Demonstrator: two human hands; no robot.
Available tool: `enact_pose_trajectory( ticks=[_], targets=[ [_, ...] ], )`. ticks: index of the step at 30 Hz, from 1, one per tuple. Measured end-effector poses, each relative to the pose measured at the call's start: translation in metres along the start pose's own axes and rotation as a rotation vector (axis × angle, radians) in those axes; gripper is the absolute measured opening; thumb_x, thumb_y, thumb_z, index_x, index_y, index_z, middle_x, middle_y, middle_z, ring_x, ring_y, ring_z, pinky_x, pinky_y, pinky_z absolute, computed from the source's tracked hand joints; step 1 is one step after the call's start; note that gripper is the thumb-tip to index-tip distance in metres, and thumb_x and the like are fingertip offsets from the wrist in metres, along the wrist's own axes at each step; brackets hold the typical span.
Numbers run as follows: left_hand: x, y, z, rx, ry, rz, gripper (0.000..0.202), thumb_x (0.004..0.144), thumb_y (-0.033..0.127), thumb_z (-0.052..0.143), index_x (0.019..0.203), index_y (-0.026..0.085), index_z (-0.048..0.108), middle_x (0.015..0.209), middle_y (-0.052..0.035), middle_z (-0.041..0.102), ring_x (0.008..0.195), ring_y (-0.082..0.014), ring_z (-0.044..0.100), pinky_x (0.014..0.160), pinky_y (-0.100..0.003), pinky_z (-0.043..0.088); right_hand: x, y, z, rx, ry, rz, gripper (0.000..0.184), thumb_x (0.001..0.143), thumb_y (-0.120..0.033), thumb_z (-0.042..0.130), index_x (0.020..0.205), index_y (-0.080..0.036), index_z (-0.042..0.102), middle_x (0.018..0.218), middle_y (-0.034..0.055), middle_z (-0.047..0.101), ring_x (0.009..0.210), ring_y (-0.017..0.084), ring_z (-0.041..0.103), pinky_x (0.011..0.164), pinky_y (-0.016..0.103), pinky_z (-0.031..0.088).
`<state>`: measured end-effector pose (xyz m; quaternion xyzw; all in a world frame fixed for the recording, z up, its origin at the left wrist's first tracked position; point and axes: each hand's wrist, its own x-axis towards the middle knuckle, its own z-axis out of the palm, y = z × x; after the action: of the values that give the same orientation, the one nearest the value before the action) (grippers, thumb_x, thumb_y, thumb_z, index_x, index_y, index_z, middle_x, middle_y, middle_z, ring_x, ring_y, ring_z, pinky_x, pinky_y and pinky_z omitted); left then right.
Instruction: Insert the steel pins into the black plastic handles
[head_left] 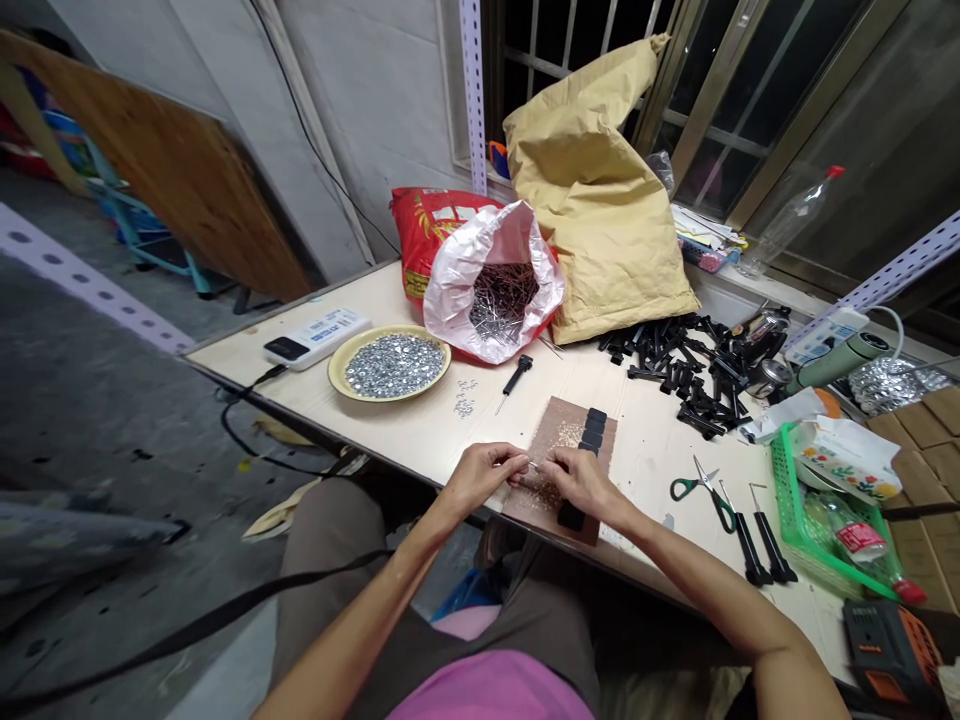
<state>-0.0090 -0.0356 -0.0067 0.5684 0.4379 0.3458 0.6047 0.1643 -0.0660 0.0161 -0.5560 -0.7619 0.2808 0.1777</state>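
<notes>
Over the near edge of a brown board [552, 425], my left hand [487, 475] and my right hand [576, 480] face each other with fingers pinched. A small, thin, shiny piece [533, 465] shows between their fingertips; its kind is too small to make out. Black pads [592, 430] run in a row along the board, and pale crumbs lie scattered on it. Beyond the board lies a black-handled tool with a thin metal shaft [516, 376]. To its left are several small metal bits [465, 402] and a yellow plate [337, 380] heaped with small silvery pieces.
A red bag [420, 240] of thin metal rods and a big brown paper sack [600, 220] stand behind. Black plastic parts [675, 365] are piled right of them. Scissors [705, 482], two black-handled tools [750, 550] and a green basket [787, 500] lie on the right.
</notes>
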Motion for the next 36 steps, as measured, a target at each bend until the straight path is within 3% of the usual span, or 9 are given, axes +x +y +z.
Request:
enact_pose_trajectory(
  ticks=[3,6,9,14,16,19,25,31,36],
  targets=[
    [0.0,-0.001,-0.001,0.035,0.008,-0.005,0.022,0.062,0.038,0.064,0.062,0.016,0.068,0.052,0.0004,0.063,0.051,-0.0136,0.057,0.056,-0.025,0.048,0.001,-0.002,0.001,0.067,-0.046,0.049,0.026,0.092,-0.023,0.045,0.07,-0.016,0.055,0.058,-0.003,0.052,0.053,0.01,0.05,0.052,0.021,0.037],
    [0.0,0.0,0.0,0.014,0.015,-0.029,0.024,0.061,0.04,0.065,0.061,0.016,0.067,0.051,0.0008,0.062,0.049,-0.0133,0.055,0.054,-0.025,0.048,-0.003,-0.005,0.007,-0.163,0.112,-0.035,0.014,0.091,-0.021,0.049,0.082,-0.016,0.058,0.076,0.0029,0.061,0.067,0.014,0.056,0.061,0.024,0.041],
    [0.0,0.003,0.002,-0.06,0.028,-0.052,0.03,0.06,0.045,0.067,0.061,0.015,0.066,0.052,0.0007,0.061,0.049,-0.0128,0.054,0.054,-0.025,0.048,-0.007,-0.005,0.013,-0.353,0.188,-0.119,0.01,0.091,-0.024,0.049,0.09,-0.018,0.057,0.086,0.006,0.06,0.073,0.016,0.058,0.063,0.025,0.043],
    [0.0,0.008,0.005,-0.098,0.053,-0.045,0.028,0.059,0.044,0.069,0.059,0.016,0.065,0.052,0.0003,0.062,0.048,-0.0127,0.054,0.053,-0.025,0.048,-0.008,-0.003,0.011,-0.476,0.237,-0.169,0.018,0.093,-0.019,0.043,0.08,-0.019,0.055,0.079,0.0053,0.058,0.071,0.017,0.057,0.064,0.026,0.043],
    [0.0,0.007,0.005,-0.089,0.056,-0.035,0.028,0.06,0.044,0.069,0.059,0.016,0.066,0.052,0.0,0.063,0.048,-0.0133,0.055,0.053,-0.025,0.048,-0.006,-0.003,0.008,-0.405,0.222,-0.129,0.016,0.092,-0.02,0.045,0.079,-0.019,0.055,0.078,0.0045,0.058,0.069,0.016,0.056,0.061,0.025,0.041],
    [0.001,0.004,0.003,-0.074,0.057,-0.03,0.026,0.06,0.043,0.068,0.059,0.016,0.066,0.052,-0.0001,0.063,0.049,-0.0139,0.056,0.054,-0.025,0.048,-0.001,-0.005,0.003,-0.112,0.147,-0.019,0.015,0.088,-0.02,0.05,0.073,-0.018,0.053,0.069,-0.0001,0.055,0.063,0.012,0.051,0.057,0.022,0.036],
    [0.0,0.001,0.001,-0.046,0.068,-0.029,0.024,0.06,0.04,0.067,0.06,0.016,0.067,0.054,-0.0005,0.064,0.05,-0.0142,0.057,0.055,-0.025,0.048,0.01,0.0,0.002,0.57,-0.181,0.294,0.033,0.086,-0.036,0.048,0.059,-0.019,0.044,0.043,-0.0086,0.038,0.038,0.006,0.032,0.04,0.019,0.025],
    [0.001,0.0,0.004,-0.056,-0.034,-0.06,0.025,0.059,0.04,0.068,0.061,0.015,0.067,0.048,0.0019,0.059,0.047,-0.0122,0.053,0.052,-0.024,0.045,0.007,0.002,0.005,0.566,-0.048,0.348,0.021,0.081,-0.033,0.058,0.071,-0.018,0.049,0.049,-0.0076,0.048,0.038,0.006,0.041,0.04,0.017,0.03],
    [0.0,0.001,0.005,-0.16,-0.029,-0.089,0.029,0.06,0.043,0.071,0.064,0.015,0.066,0.051,0.0023,0.059,0.048,-0.0114,0.054,0.054,-0.024,0.047,0.001,-0.001,0.0,0.308,0.037,0.168,0.015,0.078,-0.029,0.063,0.081,-0.017,0.054,0.064,-0.0036,0.056,0.053,0.01,0.051,0.051,0.021,0.039]
  ],
)
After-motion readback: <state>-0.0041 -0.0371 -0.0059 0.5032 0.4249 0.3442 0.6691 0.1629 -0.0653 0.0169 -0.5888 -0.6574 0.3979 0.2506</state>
